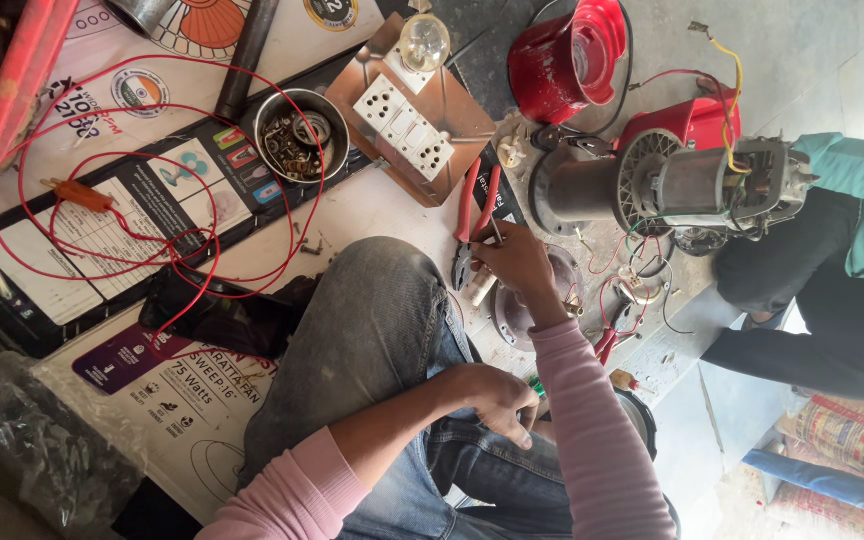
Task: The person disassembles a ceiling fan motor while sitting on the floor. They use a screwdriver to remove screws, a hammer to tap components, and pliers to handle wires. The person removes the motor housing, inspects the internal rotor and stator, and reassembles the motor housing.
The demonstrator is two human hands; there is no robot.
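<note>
On the cluttered floor, right hand (520, 262) fingers pinch a half-hidden metal tool (495, 232); left hand (497, 398) curls closed.

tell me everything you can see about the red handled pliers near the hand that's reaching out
The pliers have two red grips, plastic by the look, running to a dark metal head. They lie flat on the pale work surface, grips slightly spread and pointing toward the switch board, head toward the right hand. That hand's fingers are at the head; whether they touch it cannot be told.
</note>
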